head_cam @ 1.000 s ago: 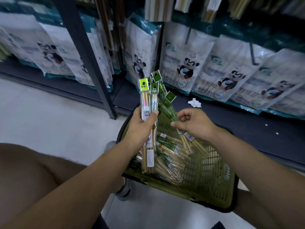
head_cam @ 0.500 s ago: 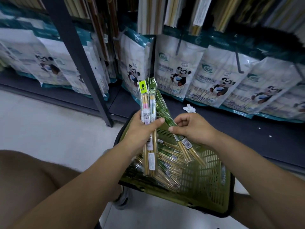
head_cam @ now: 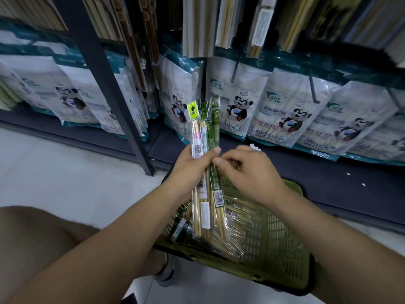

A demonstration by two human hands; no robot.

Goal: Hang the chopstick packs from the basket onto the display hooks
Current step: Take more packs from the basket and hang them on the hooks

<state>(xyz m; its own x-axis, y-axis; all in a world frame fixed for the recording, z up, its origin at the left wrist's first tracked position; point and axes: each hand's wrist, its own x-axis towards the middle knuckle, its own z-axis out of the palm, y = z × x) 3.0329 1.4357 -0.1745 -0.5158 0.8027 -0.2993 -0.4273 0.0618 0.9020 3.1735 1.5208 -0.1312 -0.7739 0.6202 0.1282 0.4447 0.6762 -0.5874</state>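
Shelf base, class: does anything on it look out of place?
Yes. A white scrap lies on the dark shelf base, just beyond the right hand, with white specks further right: likely litter, not stock.

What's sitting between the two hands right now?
Head view: only the bunch of packs, gripped by the left hand; the right hand touches its green pack with the thumb.

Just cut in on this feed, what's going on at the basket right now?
A person leans over a green basket on the floor by the shelves. Their left hand grips a bunch of chopstick packs upright, and the right hand pinches the green pack at the bunch's right edge. More loose packs lie in the basket. None of the held ones is on a display hook yet; the hooks in view carry panda-print bags.
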